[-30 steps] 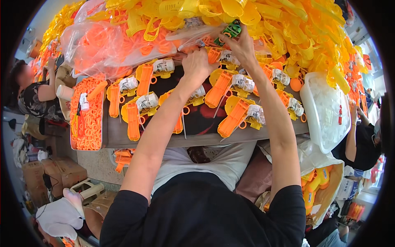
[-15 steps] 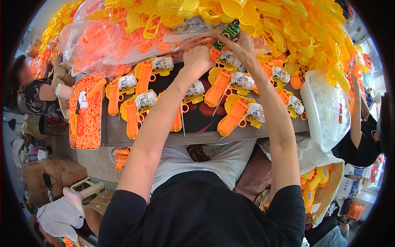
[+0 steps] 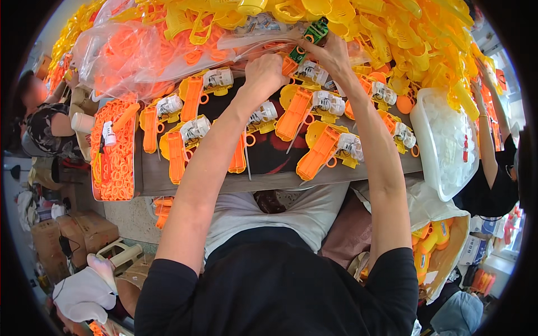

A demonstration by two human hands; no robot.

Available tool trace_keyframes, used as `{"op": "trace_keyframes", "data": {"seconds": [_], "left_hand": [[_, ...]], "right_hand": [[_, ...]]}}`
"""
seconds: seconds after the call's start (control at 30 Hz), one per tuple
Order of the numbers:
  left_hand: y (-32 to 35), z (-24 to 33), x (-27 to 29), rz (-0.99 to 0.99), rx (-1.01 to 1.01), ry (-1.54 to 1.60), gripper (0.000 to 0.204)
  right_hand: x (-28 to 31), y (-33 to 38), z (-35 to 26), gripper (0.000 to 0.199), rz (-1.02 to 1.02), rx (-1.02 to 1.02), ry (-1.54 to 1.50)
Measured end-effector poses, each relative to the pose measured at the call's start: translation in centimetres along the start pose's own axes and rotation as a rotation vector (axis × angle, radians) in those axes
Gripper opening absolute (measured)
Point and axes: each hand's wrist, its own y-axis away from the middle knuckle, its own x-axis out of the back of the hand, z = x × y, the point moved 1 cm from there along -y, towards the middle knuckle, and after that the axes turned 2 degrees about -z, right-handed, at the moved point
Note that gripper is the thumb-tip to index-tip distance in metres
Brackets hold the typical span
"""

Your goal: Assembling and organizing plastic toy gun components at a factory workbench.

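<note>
My right hand (image 3: 334,56), at the far side of the table, grips a narrow green-and-black object (image 3: 315,32) with small orange rings against it. The object's lower end meets an orange piece of a toy gun half (image 3: 290,66). My left hand (image 3: 264,75) is closed beside that orange piece, its fingertips at the edge; the fingers' inner side is hidden. Several yellow toy gun halves (image 3: 324,154) lie on the table, each with an orange handle piece and a white wired cylinder. My forearms cover some of them.
Yellow shells (image 3: 386,33) are heaped along the back. Clear bags of orange parts (image 3: 129,56) lie back left. A tray of orange rings (image 3: 115,173) stands at left, a white tub of clear pieces (image 3: 443,168) at right. A sack (image 3: 448,246) holds yellow parts. Other people work on both sides.
The view has shifted slightly. My left hand has moved a little left, and the green-and-black object stays in my right hand. At the right, a co-worker's arms reach toward the heap.
</note>
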Motion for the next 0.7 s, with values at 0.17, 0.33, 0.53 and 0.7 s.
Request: {"op": "trace_keyframes", "data": {"seconds": [0.17, 0.33, 0.53, 0.7], "left_hand": [[0.2, 0.1, -0.7, 0.187, -0.110, 0.019, 0.034], [0.1, 0.2, -0.6, 0.121, -0.096, 0.008, 0.036], [0.0, 0.5, -0.3, 0.072, -0.081, -0.024, 0.040], [-0.2, -0.9, -1.1, 0.145, -0.116, 0.049, 0.035]], "right_hand": [[-0.2, -0.2, 0.4, 0.044, 0.049, 0.050, 0.037], [-0.2, -0.3, 1.1, 0.045, 0.075, 0.124, 0.096], [0.2, -0.1, 0.3, 0.042, 0.071, 0.130, 0.042], [0.1, -0.2, -0.1, 0.043, 0.071, 0.079, 0.111]]}}
